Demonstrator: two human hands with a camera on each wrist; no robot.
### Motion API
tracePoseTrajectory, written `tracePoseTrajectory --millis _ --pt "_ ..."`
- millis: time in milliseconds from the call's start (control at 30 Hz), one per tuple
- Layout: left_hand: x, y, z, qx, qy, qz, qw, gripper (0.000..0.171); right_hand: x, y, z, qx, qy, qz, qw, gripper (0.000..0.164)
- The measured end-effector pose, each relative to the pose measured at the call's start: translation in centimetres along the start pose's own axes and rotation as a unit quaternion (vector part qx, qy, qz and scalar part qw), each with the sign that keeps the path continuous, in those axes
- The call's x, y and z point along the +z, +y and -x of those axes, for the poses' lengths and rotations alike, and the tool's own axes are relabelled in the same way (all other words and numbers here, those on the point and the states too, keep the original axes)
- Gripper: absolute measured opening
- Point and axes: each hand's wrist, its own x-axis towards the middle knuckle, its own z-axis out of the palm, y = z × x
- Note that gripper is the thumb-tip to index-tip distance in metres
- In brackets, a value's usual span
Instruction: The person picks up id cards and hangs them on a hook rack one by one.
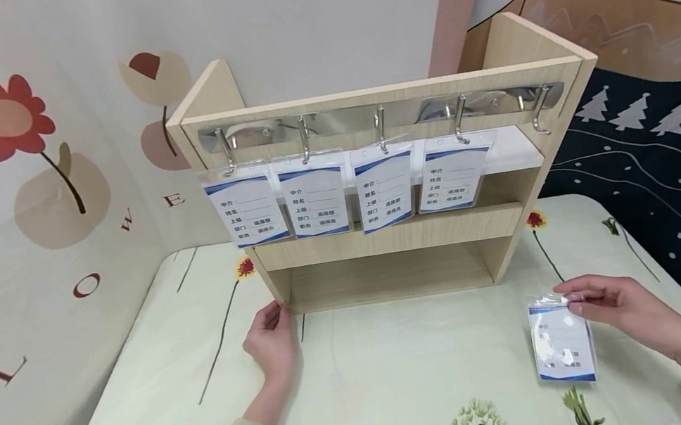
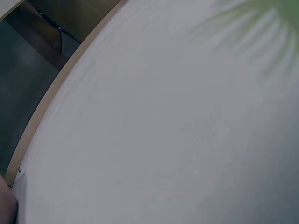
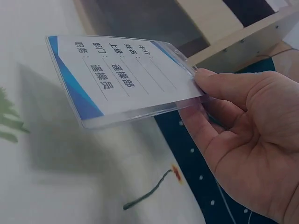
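Observation:
My right hand (image 1: 630,311) pinches a clear plastic badge holder (image 1: 563,348) by its top edge, thumb on one face and fingers behind. In the right wrist view the badge (image 3: 121,79) is tilted, showing its white card with blue corners and printed lines. A light wooden shelf (image 1: 391,238) stands in the middle, with a metal hook rail (image 1: 336,122) across its upper front. Several similar badges (image 1: 318,201) hang side by side at the hooks. My left hand (image 1: 272,341) grips the shelf's lower left corner; only a sliver of that hand (image 2: 7,205) shows in the left wrist view.
The shelf's rightmost hook (image 1: 540,110) stands right of the hanging badges. A pale flowered cloth (image 1: 397,361) lies beneath the shelf. Behind are a printed curtain (image 1: 317,24) and, at right, a dark cloth with white trees (image 1: 643,133).

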Motion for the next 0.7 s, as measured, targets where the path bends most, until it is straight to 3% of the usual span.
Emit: tracePoseTrajectory --millis 333,700 --pt "-0.1 0.1 0.1 0.005 0.001 -0.003 1.0 0.015 -0.3 -3.3 -0.1 -0.028 0.029 0.032 0.999 0.031" --pt "-0.1 0.2 0.1 0.006 -0.002 0.0 1.0 0.015 -0.8 -6.2 -0.3 -0.059 0.127 0.067 0.988 0.031"
